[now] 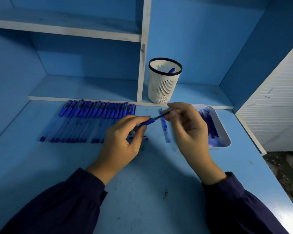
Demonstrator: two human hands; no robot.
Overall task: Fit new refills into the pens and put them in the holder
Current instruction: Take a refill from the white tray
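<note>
My left hand (pixel 125 137) grips the blue grip section of a pen (pixel 147 122) above the desk. My right hand (pixel 188 129) pinches a thin blue refill (pixel 162 115) whose end meets that grip section. A clear pen barrel (pixel 165 129) lies on the desk between my hands. A small blue pen part (pixel 145 138) lies under my left hand. A row of several blue-capped pens (pixel 91 119) lies to the left. The white slotted holder (pixel 164 80) stands on the shelf behind, with one blue pen (pixel 172 70) inside.
A white tray (pixel 223 132) holding several blue refills sits right of my right hand. Blue shelving with white edges rises behind the blue desk (pixel 150 174). A white slatted panel (pixel 277 107) borders the right side, where the desk edge drops off.
</note>
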